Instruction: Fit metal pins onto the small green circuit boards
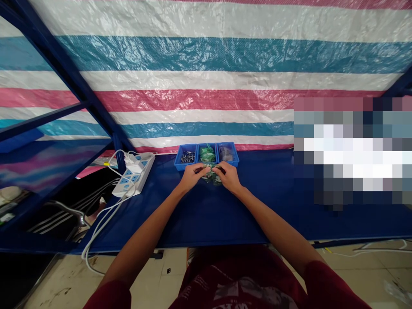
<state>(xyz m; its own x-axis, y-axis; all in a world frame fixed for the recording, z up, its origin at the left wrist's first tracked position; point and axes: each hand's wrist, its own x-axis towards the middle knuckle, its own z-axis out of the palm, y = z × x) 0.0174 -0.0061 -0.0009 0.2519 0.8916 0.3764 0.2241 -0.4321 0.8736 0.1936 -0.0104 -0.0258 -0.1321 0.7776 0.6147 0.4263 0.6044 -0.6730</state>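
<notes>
My left hand (pixel 192 177) and my right hand (pixel 229 177) are close together over the table, thumbs and fingers pinched. Between them they hold a small translucent greenish plastic bag (pixel 213 178), with pale bits showing in or on it. Right behind my hands stand three blue bins in a row. Small dark and silvery metal pieces (pixel 188 158) lie in the left blue bin (pixel 180 165). Green plastic bags (pixel 207 153) fill the middle one. In the right blue bin (pixel 236 159) are greyish clear bags (pixel 225 153), their contents too small to make out.
A white power strip (pixel 140 178) with plugs and white cables (pixel 106 214) lies at the left of the blue table (pixel 206 219). A blue metal frame (pixel 77 86) rises at left, before a striped plastic sheet (pixel 206 77). The right side is pixelated.
</notes>
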